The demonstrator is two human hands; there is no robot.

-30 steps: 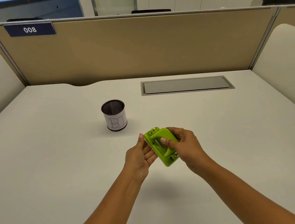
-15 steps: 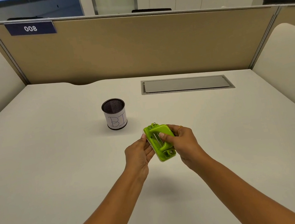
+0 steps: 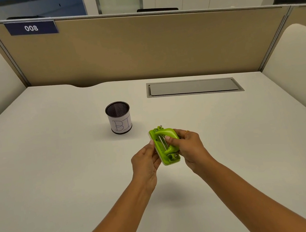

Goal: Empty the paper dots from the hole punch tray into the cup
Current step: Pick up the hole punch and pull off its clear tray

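Nearest to us, our two forearms reached out over the pale worktop (image 3: 58, 178) and met at the green hole punch (image 3: 165, 145), which we held up off the surface, tilted on its side, with its shadow falling on the worktop below. Our right hand (image 3: 189, 147) was clenched around the handle side, thumb across the top and a ring showing on one finger. Our left hand (image 3: 146, 160) pressed against the opposite long edge, its fingers (image 3: 152, 142) curled onto the whitish base where we judged the tray to sit. We could not see any paper dots, nor tell whether the tray had begun to come loose.

We judged the step in hand to be working the tray free, with emptying not yet started. The next move called for a firm right-hand hold while the left pried the tray off, kept level so nothing spilled, then a carry leftward and away.

Further off stood the cup (image 3: 118, 117), a black mesh pot with a paper label, upright and near the punch but apart from it. Beyond lay a grey cable hatch (image 3: 193, 87) and the tan partition (image 3: 138, 49)
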